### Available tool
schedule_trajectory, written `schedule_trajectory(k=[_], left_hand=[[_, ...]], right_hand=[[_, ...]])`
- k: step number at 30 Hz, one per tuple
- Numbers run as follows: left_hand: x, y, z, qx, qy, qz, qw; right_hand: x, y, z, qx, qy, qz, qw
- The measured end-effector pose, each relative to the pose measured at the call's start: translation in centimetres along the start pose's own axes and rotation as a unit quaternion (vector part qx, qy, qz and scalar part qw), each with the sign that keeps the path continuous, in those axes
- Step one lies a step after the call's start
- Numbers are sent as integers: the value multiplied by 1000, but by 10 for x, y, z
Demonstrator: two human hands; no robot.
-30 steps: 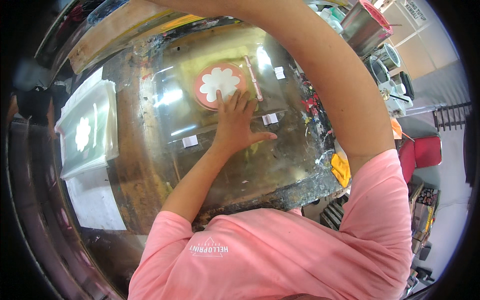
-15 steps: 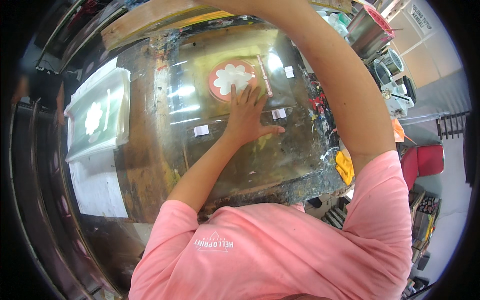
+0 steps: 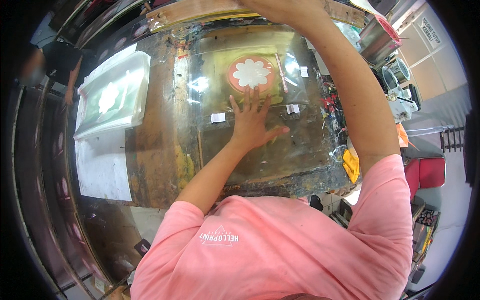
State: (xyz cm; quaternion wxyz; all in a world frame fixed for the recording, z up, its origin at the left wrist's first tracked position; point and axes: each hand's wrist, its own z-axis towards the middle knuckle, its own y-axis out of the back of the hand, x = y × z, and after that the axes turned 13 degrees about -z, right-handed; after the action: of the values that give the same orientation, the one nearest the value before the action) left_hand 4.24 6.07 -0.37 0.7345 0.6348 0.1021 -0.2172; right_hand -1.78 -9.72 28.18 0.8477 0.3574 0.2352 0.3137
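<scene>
My left hand [image 3: 251,120] lies flat with spread fingers on a clear plastic sheet [image 3: 210,97] on the worktable. Its fingertips rest at the near edge of a pink disc [image 3: 231,75] bearing a white scalloped flower shape [image 3: 251,73]. A thin pink-and-white strip [image 3: 282,72] stands to the right of that disc. Small folded white tabs [image 3: 218,117] sit along the sheet's edges. My right arm reaches far forward; the right hand [image 3: 285,7] is at a wooden frame bar [image 3: 200,13] along the far side, its fingers cut off by the picture's top edge.
Left on the table lies a stack of clear sheets [image 3: 135,107] over white paper [image 3: 102,170]. Dark racks [image 3: 60,200] flank the table, where another person's arm [image 3: 74,77] shows. A pink-rimmed can [image 3: 372,40], a yellow cloth [image 3: 351,165] and a red chair [image 3: 431,172] are at right.
My left hand has drawn back from over the white flower shape to the disc's near edge. The whole view has shifted somewhat, and another person has come into sight at the left.
</scene>
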Motion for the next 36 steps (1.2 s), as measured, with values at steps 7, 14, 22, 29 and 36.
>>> schedule_trajectory(k=[7,14,22,29,36], left_hand=[[0,-4,1,1,1,21,1000],[-3,5,2,6,2,37,999],[-6,65,8,-114,-25,-151,982],[-6,243,91,-395,-222,116,884],[-34,278,134,-223,-138,103,959]], right_hand=[[0,-2,-4,-1,6,0,1000],[-1,-5,-3,-4,11,23,1000],[-9,2,-5,6,23,23,999],[-15,-20,-4,-90,89,-2,992],[-18,-29,0,-146,103,4,984]])
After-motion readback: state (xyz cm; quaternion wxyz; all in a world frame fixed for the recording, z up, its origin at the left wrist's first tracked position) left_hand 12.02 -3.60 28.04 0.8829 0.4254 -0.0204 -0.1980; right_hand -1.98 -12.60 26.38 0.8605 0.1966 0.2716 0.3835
